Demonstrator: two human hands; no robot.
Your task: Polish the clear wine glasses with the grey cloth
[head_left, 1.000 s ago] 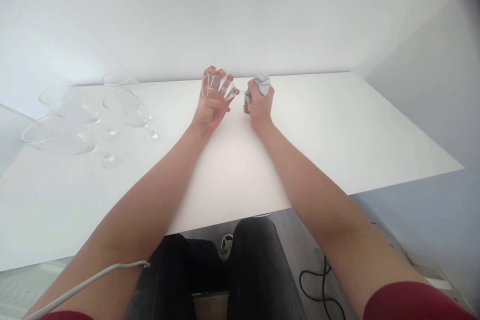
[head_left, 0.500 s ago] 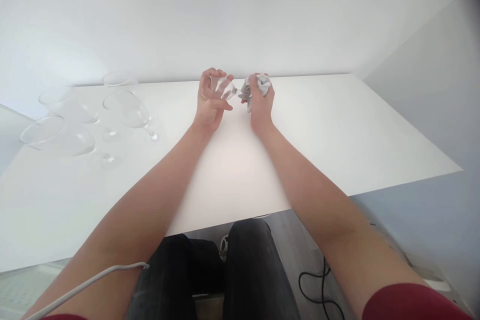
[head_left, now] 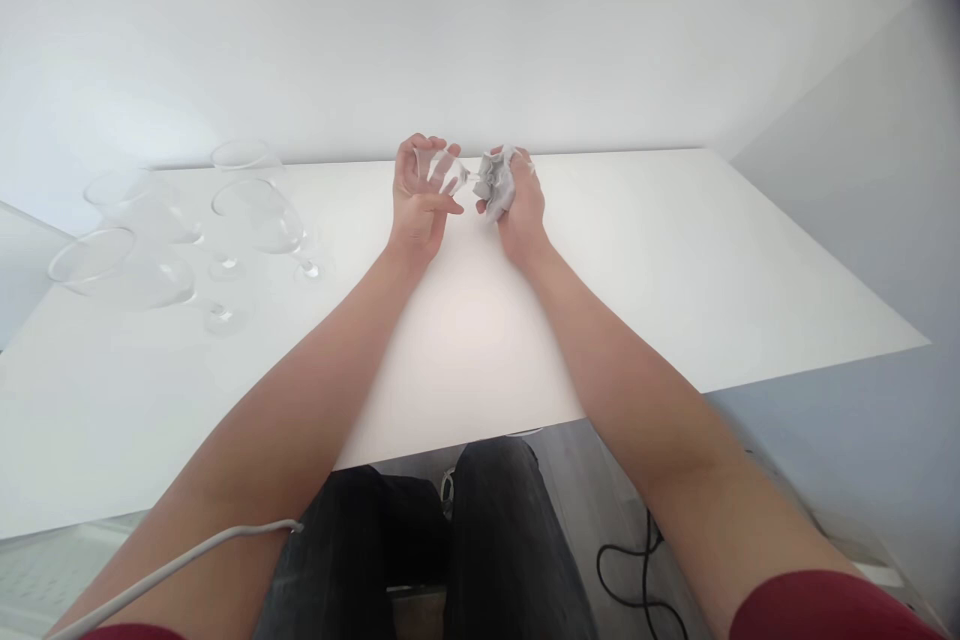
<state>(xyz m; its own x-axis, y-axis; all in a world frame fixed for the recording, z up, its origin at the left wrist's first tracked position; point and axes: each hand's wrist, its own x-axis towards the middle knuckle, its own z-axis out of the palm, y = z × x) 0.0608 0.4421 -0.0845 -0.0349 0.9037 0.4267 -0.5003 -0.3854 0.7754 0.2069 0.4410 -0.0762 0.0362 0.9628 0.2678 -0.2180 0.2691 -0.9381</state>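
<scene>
A clear wine glass (head_left: 441, 172) lies sideways in my left hand (head_left: 416, 205), its bowl wrapped by the fingers and its stem pointing right. My right hand (head_left: 527, 210) grips a crumpled grey cloth (head_left: 496, 182) around the foot end of that glass. The cloth hides the foot and part of the stem. Both hands are held above the far middle part of the white table (head_left: 465, 340).
Several clear wine glasses (head_left: 259, 215) stand upright at the table's left. A white wall (head_left: 480, 40) rises behind the far edge. A white cable (head_left: 187, 560) crosses my left forearm, and a black cable (head_left: 645, 580) lies on the floor at right.
The cloth has turned in my right hand, so more of it now faces me and covers the glass's foot end. My left hand keeps its hold on the bowl.
</scene>
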